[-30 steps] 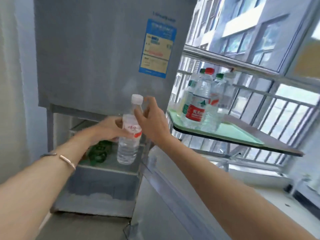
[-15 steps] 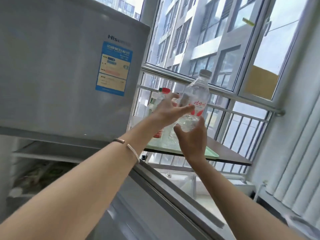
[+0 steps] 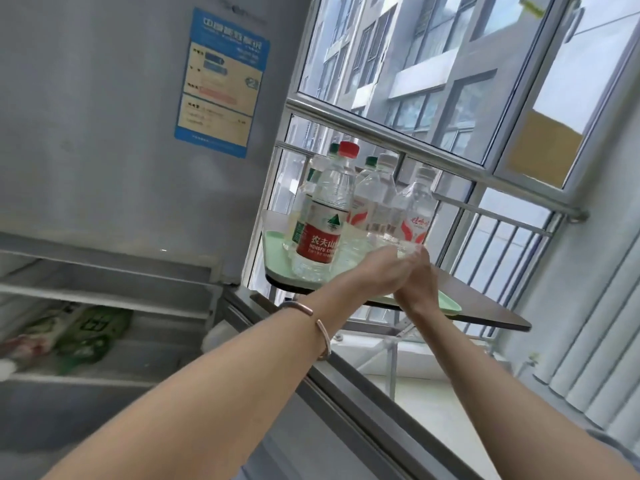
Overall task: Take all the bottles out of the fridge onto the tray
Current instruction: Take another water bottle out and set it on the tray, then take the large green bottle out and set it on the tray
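A clear water bottle with a white cap and a red label (image 3: 415, 209) stands upright at the near right of the group on the light green tray (image 3: 274, 237). My left hand (image 3: 375, 273), bracelet on its wrist, and my right hand (image 3: 417, 284) meet around the bottle's base and hide it. Several other bottles stand on the tray: a tall red-capped one (image 3: 327, 216) in front, with green-capped (image 3: 372, 162) and white-capped ones behind. The grey fridge (image 3: 104, 133) is at the left, its lower compartment open, and no bottle shows inside.
The tray lies on a dark narrow table (image 3: 491, 313) against the window railing (image 3: 502, 211). Green food packets (image 3: 93, 330) lie on the fridge shelf. The open fridge door's edge (image 3: 346, 393) runs under my forearms. Vertical blinds (image 3: 588, 341) hang at the right.
Both hands lifted the white-capped bottle from the fridge opening, carried it right and up, then lowered it onto the tray beside the other bottles.
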A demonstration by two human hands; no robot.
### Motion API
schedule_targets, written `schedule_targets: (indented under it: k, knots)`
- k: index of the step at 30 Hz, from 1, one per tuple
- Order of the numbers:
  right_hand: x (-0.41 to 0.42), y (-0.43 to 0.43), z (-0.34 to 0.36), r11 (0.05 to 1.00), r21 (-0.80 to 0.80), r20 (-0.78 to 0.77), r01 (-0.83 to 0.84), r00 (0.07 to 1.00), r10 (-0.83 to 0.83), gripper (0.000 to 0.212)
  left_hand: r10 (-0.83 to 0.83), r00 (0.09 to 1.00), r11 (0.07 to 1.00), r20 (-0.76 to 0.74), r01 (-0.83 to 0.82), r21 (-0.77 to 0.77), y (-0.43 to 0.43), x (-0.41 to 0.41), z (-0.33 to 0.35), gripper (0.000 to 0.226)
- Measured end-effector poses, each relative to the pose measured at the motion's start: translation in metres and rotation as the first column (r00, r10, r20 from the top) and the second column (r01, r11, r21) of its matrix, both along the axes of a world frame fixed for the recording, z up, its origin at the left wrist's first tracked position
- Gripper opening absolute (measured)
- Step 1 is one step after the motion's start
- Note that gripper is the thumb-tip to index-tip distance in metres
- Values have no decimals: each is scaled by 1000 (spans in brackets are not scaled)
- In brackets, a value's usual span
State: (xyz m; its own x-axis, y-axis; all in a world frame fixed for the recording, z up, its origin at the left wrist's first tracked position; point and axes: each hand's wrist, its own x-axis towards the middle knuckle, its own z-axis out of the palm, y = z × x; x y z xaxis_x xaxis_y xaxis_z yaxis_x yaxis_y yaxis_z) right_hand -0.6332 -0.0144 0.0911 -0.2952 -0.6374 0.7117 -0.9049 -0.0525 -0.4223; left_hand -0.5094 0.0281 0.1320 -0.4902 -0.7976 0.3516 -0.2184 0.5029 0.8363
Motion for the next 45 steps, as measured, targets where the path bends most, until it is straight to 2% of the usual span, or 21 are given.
schedule_targets:
  k: [4,6,7,8,10,13,18,23,27,29,33,37,40,42,45]
  knots:
    - [1,-6,-3,999,20,9,-26,1000,26,53,57,998,996,38,-55,-65,-3,2,0,49]
    - [8,5,-7,996,-73,90,-53,994,60,67,108,994,989,35,-104,-103,-8,6,0,45]
    - [14,14,-7,988,-156,126,-15,991,35,71,136,990,984,24,-132,-116,-8,10,0,43]
    - [18,20,-8,960,-277,127,24,992,12,68,162,987,978,9,-159,-133,-8,15,1,41]
    - [31,31,-3,865,-502,35,-2,999,23,44,192,981,964,-22,-193,-181,-4,29,3,38]
    - [69,37,11,819,-543,-159,-185,980,117,20,286,954,918,-87,-299,-260,5,65,7,29]
    - [164,37,22,816,-403,-279,-415,904,323,13,527,850,784,-30,-499,-370,9,149,7,30]
    - [263,34,2,816,-142,-298,-560,811,504,20,698,712,697,71,-653,-297,7,242,-20,36]
    - [332,30,-46,775,48,-248,-631,744,621,24,756,623,654,200,-711,-258,3,311,-70,33]
    - [362,23,-80,746,143,-218,-650,715,664,25,785,550,612,284,-759,-223,-3,346,-101,31]
    - [396,-4,-145,668,461,-176,-584,678,714,26,804,460,538,377,-833,-132,-21,403,-158,28]
    - [418,-44,-206,519,720,-63,-461,701,710,45,827,422,473,371,-879,-56,-54,446,-209,29]
    - [433,-79,-248,444,796,-20,-411,716,698,60,814,434,473,385,-881,-5,-82,461,-240,30]
    - [446,-107,-274,425,821,-33,-380,713,701,60,811,450,480,373,-877,14,-107,469,-258,32]
    - [466,-143,-306,359,858,26,-367,730,683,63,797,465,495,386,-869,26,-140,477,-284,33]
